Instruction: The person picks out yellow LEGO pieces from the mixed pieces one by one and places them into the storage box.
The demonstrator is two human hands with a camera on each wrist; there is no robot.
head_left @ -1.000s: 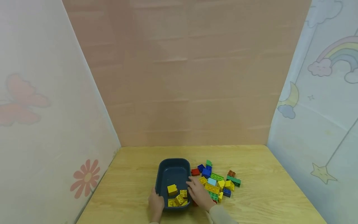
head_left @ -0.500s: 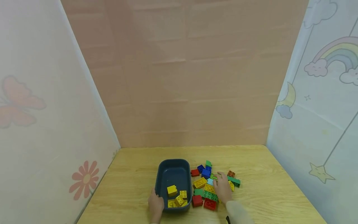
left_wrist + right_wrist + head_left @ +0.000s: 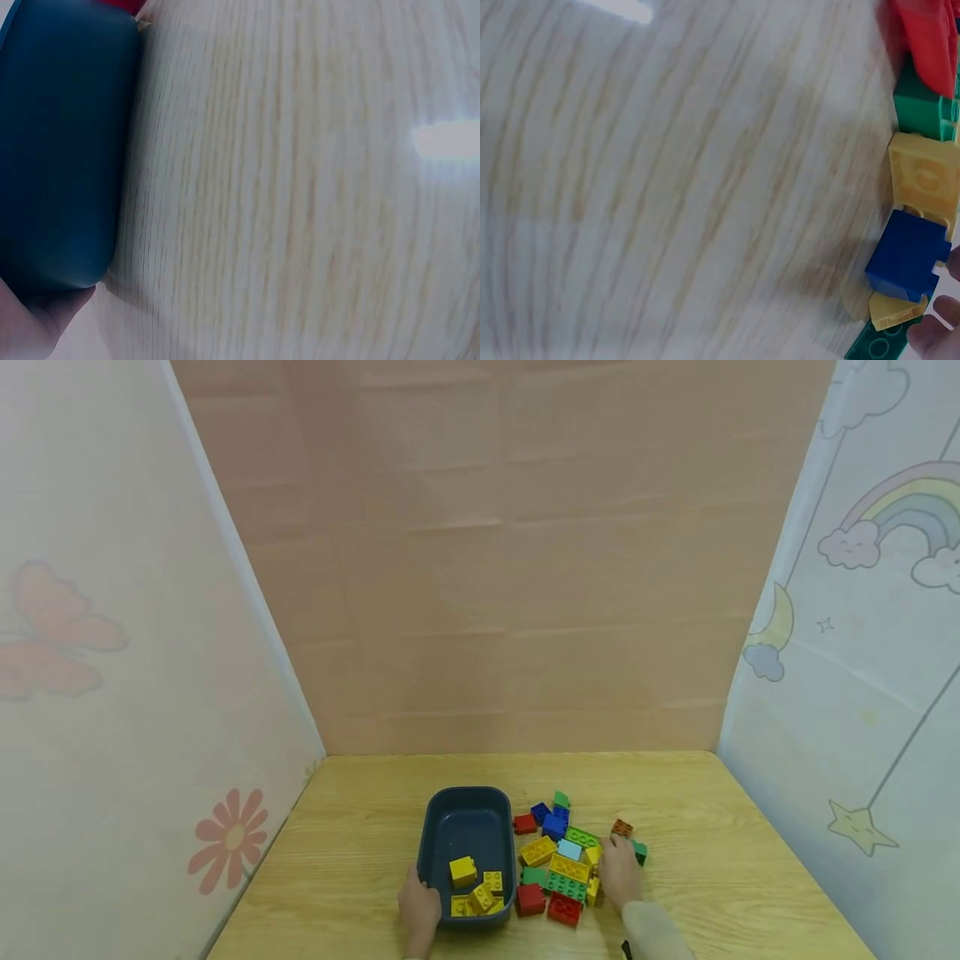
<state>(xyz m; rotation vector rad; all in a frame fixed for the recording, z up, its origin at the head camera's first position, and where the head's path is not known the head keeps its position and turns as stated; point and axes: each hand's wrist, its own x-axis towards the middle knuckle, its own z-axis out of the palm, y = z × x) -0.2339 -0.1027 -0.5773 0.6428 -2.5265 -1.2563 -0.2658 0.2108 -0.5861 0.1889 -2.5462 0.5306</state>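
Observation:
My left hand (image 3: 419, 906) holds the near left rim of a dark blue plastic bin (image 3: 427, 835); in the left wrist view its thumb (image 3: 71, 304) lies against the bin's outer wall. Several yellow toy building bricks (image 3: 462, 871) sit in the near end of the bin. My right hand (image 3: 621, 870) reaches down at the right side of the loose brick pile, covering some bricks. In the right wrist view its fingertips (image 3: 924, 334) are right beside a small yellow brick (image 3: 896, 310), a blue brick (image 3: 904, 259) and a green brick (image 3: 877, 343). I cannot tell whether they pinch one.
Loose bricks lie right of the bin: red bricks (image 3: 531, 899) near its wall, yellow bricks (image 3: 537, 852), blue bricks (image 3: 554, 827), a light blue brick (image 3: 568, 849), a green brick (image 3: 566, 887) and a brown brick (image 3: 622, 828). Decorated panels stand along both sides of the wooden table (image 3: 360, 810).
My right hand has left the bin's right rim and moved right across the pile to its right side. My left hand and the bin stay in place.

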